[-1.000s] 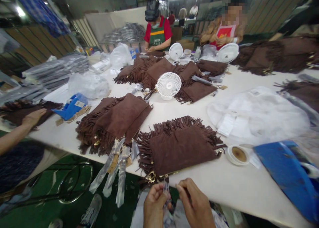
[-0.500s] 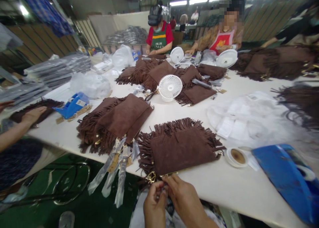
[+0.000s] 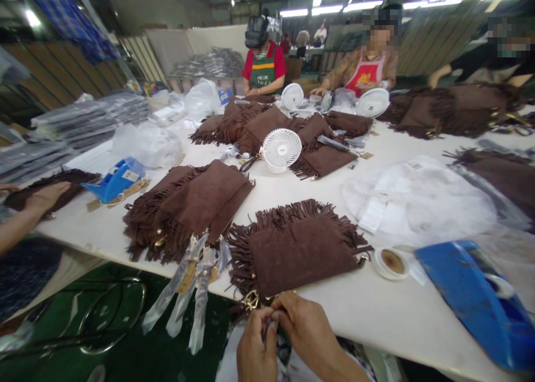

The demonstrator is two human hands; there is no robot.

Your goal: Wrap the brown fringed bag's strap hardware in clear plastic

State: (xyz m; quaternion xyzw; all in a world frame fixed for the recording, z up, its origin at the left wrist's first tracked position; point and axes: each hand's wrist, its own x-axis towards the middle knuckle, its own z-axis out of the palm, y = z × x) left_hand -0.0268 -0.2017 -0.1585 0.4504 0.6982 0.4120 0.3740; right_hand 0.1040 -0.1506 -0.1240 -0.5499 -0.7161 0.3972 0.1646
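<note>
A narrow dark strap (image 3: 267, 327) is being pinched between the fingers of the left hand (image 3: 256, 346) and right hand (image 3: 307, 329), just below the fringed brown bag (image 3: 298, 251) lying at the table (image 3: 376, 309) edge.

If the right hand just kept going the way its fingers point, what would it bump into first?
Probably the left hand: the right hand points left across the table's near edge and their fingertips already meet at the gold clasp of the brown fringed bag.
</note>
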